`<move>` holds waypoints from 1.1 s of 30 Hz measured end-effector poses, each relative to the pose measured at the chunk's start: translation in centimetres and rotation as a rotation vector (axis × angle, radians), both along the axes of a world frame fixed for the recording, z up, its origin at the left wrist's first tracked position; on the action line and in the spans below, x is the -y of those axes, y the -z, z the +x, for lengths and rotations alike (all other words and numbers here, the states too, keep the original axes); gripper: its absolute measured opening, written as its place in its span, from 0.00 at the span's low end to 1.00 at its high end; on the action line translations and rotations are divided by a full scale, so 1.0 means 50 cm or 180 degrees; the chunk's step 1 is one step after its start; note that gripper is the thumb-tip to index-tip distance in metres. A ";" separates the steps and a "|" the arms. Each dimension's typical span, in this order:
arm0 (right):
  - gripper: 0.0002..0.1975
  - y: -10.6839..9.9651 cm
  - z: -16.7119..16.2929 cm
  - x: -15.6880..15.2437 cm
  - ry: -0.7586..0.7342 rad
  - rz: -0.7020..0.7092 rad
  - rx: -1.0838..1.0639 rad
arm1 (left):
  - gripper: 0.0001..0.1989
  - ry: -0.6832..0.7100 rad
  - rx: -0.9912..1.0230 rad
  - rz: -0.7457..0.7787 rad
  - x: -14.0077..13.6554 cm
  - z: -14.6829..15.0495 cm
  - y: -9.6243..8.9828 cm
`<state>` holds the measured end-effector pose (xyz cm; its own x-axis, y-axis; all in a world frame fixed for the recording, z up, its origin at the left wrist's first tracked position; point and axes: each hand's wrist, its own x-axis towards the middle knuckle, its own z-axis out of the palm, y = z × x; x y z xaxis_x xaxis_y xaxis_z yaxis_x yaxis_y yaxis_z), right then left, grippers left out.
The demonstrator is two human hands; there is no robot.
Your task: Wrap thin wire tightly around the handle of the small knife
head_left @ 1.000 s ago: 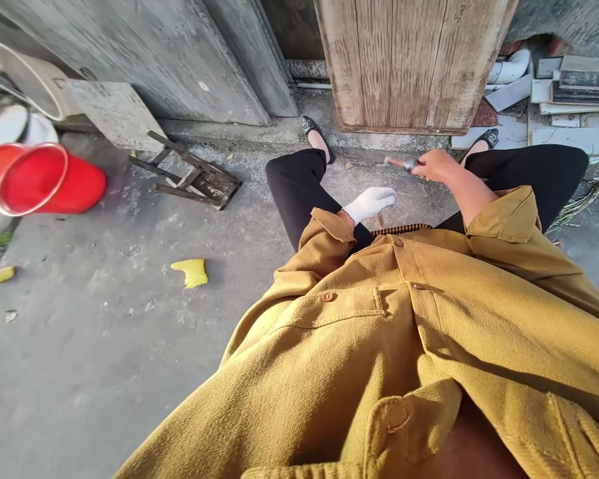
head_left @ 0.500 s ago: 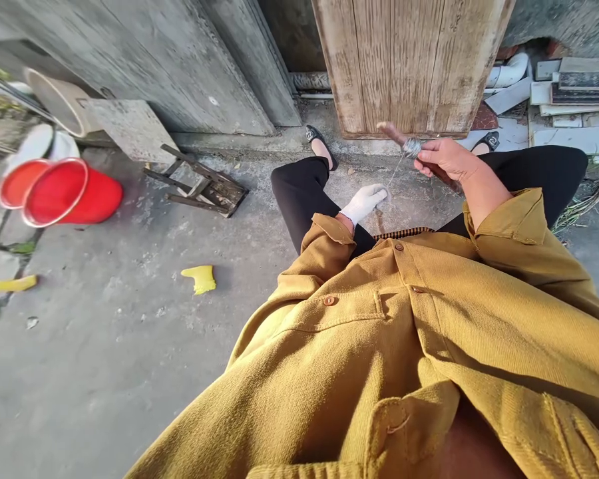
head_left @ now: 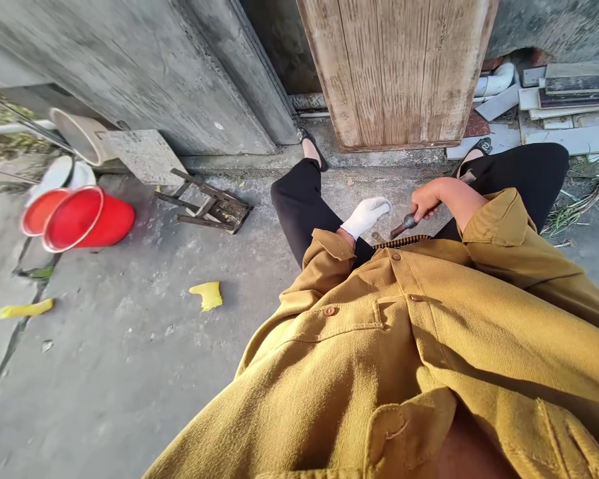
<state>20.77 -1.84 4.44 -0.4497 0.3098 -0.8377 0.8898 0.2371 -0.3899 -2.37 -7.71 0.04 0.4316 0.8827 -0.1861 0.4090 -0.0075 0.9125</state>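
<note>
My right hand (head_left: 428,199), bare, is wrapped round a brown wooden stick (head_left: 403,227) with grey wire wound about it. The near end of the stick slants down to the left over my lap, and the grip hides most of the coil. My left hand (head_left: 367,216), in a white knitted glove, is just left of the stick, its fingers pinched together. The thin wire running from it is too fine to follow now. Below the glove, a small brownish piece (head_left: 378,237) shows at the edge of my lap.
A wooden panel (head_left: 394,73) leans ahead, between my feet. Left are a small wooden stool (head_left: 214,203) on its side, red buckets (head_left: 112,219), a board (head_left: 142,156) and yellow pieces (head_left: 208,295) on the concrete. Stacked planks (head_left: 574,93) and a white pipe (head_left: 496,81) stand right.
My right hand has lowered and turned the stick, so its end points down-left towards my lap instead of up-left. The glove has stayed nearly in place. The view has shifted slightly.
</note>
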 end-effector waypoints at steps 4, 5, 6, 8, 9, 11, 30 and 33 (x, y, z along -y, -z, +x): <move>0.19 -0.036 0.020 0.004 0.0041 -0.0453 -0.1254 | 0.09 -0.0201 0.0147 -0.0012 -0.013 0.003 0.021; 0.19 -0.046 0.028 0.003 0.0306 -0.0333 -0.1580 | 0.09 -0.0217 0.0209 -0.0078 -0.016 0.007 0.029; 0.19 -0.055 0.035 0.001 0.0696 -0.0163 -0.1895 | 0.09 -0.0279 0.0284 -0.0184 -0.018 0.012 0.035; 0.21 -0.065 0.044 -0.003 0.1680 0.0243 -0.2462 | 0.10 -0.0255 0.0351 -0.0311 -0.021 0.023 0.044; 0.23 -0.067 0.045 -0.006 0.2198 0.0451 -0.2699 | 0.11 -0.0218 0.0325 -0.0342 -0.021 0.029 0.046; 0.24 -0.062 0.041 -0.013 0.3073 0.0860 -0.2912 | 0.12 -0.0063 0.0191 -0.0325 -0.019 0.039 0.046; 0.15 0.021 0.052 -0.037 0.0942 0.0878 0.0118 | 0.10 0.0039 -0.0242 0.0625 -0.015 0.034 0.033; 0.18 0.007 0.038 -0.013 0.0176 -0.0077 -0.0264 | 0.10 -0.0486 0.0167 0.0358 -0.031 0.030 0.044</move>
<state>22.67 -1.18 4.11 -0.5006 0.3163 -0.8058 0.8656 0.1781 -0.4679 -0.87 -6.16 -2.17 0.2974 0.9526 -0.0634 0.3652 -0.0521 0.9295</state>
